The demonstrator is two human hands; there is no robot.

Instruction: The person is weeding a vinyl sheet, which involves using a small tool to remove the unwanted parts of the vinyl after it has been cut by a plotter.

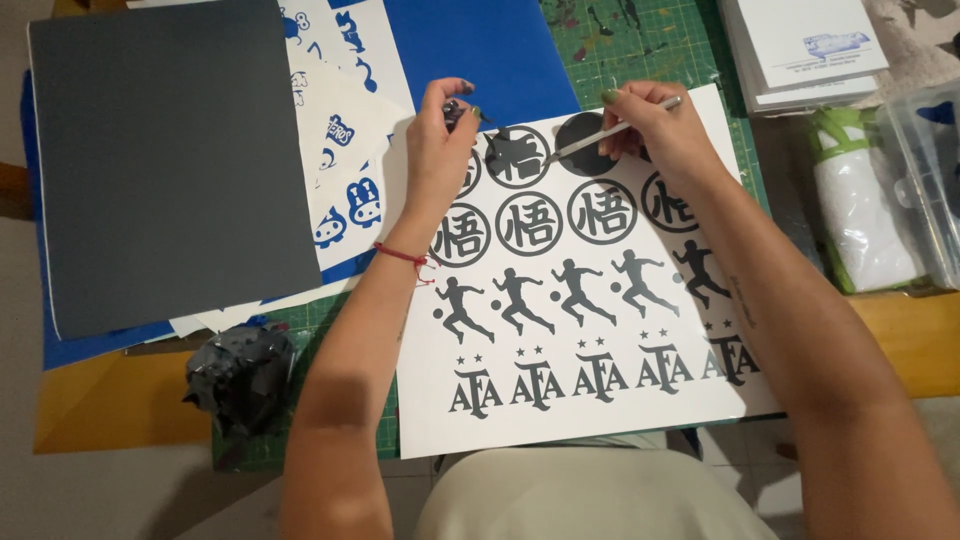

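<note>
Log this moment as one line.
left hand: pinches dark vinyl scrap | right hand: holds thin silver weeding tool, tip at solid dark circle | white decal sheet: on green cutting mat

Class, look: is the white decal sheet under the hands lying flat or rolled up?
Flat: the white decal sheet lies spread on the green cutting mat.

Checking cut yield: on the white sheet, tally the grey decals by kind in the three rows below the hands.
Dark grey round character emblems: 4
Dark grey footballer silhouettes: 5
Dark grey starred letter crests: 5
Total: 14
Top row skipped: left hand pinching a small dark scrap and right hand holding a slim silver tool partly cover it.
</note>
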